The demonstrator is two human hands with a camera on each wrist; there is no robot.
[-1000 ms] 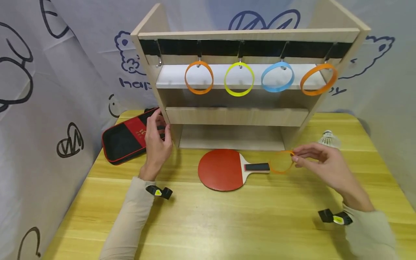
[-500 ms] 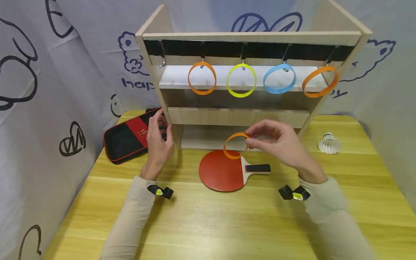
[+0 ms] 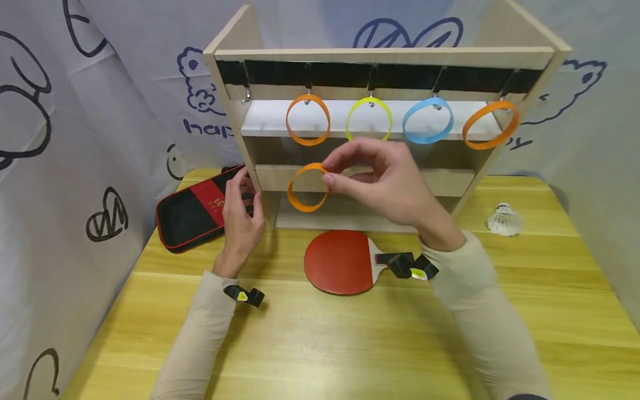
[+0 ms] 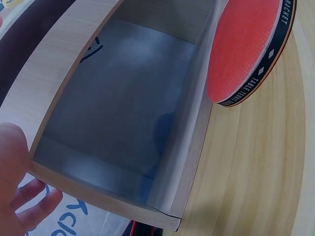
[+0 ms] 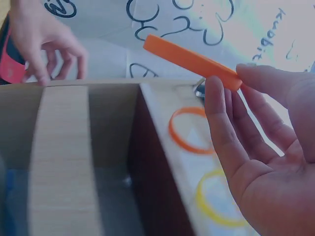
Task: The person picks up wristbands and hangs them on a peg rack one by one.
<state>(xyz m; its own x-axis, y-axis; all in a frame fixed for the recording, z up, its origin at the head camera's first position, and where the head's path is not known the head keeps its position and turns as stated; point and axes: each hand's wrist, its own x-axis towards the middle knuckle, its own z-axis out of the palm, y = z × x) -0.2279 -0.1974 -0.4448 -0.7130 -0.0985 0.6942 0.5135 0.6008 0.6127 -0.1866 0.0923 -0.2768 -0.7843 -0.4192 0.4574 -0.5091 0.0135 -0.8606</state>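
My right hand (image 3: 385, 178) pinches an orange silicone wristband (image 5: 192, 61) between thumb and fingertips, raised in front of the wooden shelf (image 3: 267, 179). Above it, from metal hooks on a black strip (image 3: 340, 73), hang an orange band (image 3: 308, 143), a yellow band (image 3: 348, 119), a blue band (image 3: 428, 139) and another orange band (image 3: 482, 146). The leftmost hook (image 3: 246, 95) is bare metal. My left hand (image 3: 241, 219) grips the shelf's left side panel; in the left wrist view its thumb (image 4: 12, 147) lies at the front edge, with other fingers outside the panel.
A red table tennis bat (image 3: 337, 264) lies on the wooden table (image 3: 310, 344) before the shelf. Behind my left hand is a black and red case (image 3: 190, 219). A white shuttlecock (image 3: 504, 222) rests to the right of the shelf.
My right hand has carried the orange wristband from the right side of the table, leftward over the bat and up in front of the shelf. The left hand stays at the side panel.
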